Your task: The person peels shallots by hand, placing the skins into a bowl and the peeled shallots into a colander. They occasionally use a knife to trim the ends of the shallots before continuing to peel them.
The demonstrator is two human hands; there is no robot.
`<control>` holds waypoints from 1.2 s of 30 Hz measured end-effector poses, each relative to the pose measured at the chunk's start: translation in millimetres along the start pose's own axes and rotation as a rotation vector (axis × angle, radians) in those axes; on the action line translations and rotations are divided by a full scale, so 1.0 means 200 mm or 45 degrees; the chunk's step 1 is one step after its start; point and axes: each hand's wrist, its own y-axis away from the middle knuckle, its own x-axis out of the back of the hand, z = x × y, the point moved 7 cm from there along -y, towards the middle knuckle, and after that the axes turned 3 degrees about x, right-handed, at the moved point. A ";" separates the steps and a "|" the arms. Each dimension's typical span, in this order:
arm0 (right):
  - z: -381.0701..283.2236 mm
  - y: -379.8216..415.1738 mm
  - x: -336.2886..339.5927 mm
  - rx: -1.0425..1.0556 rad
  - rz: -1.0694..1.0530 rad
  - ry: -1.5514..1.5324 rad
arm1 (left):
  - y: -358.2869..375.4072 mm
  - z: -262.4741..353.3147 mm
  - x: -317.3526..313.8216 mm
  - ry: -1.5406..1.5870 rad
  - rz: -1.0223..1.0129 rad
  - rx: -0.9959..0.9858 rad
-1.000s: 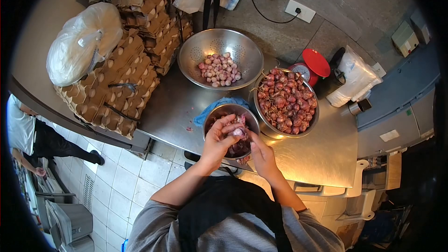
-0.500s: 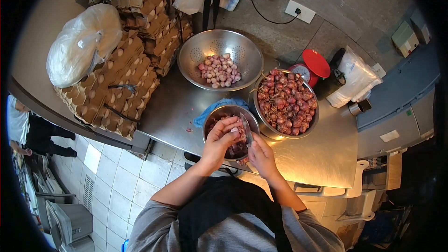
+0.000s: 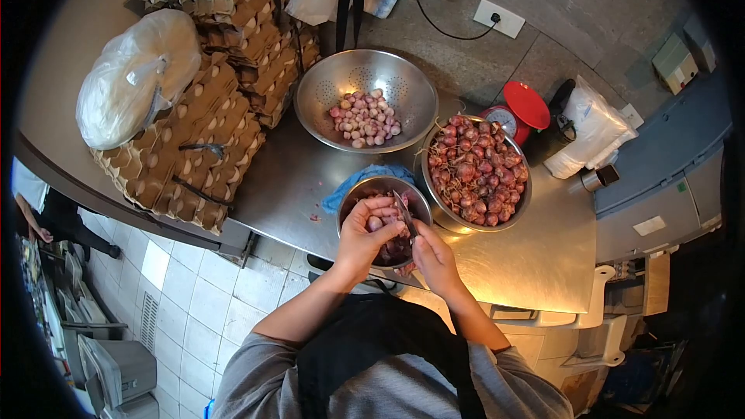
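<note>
Over a steel bowl of reddish skins, my left hand is closed on a small pinkish shallot. My right hand grips a knife, its blade pointing up and to the left beside the shallot. Behind the bowl stands a steel colander holding peeled shallots. To the right, a larger bowl is heaped with unpeeled red shallots. A blue cloth lies against the small bowl's back left side.
Egg trays are stacked at the left with a plastic bag on top. A red scale and a white bag stand at the back right. Another person is at the far left.
The knife has tilted and shifted slightly over the bowl, and my left fingers have moved around the shallot. At the far left, the other person has moved lower and further left.
</note>
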 end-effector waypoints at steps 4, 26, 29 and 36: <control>0.05 -0.03 0.07 0.003 0.091 0.005 | 0.00 0.00 0.00 -0.004 -0.018 0.004; -0.06 -0.03 0.04 -0.033 -0.152 0.051 | -0.02 0.01 0.00 -0.146 -0.036 0.056; -0.01 -0.02 0.06 -0.147 -0.079 -0.050 | -0.02 -0.03 0.00 -0.110 -0.048 0.092; -0.04 -0.03 0.06 -0.087 -0.145 -0.012 | -0.02 0.00 -0.03 -0.104 -0.121 0.097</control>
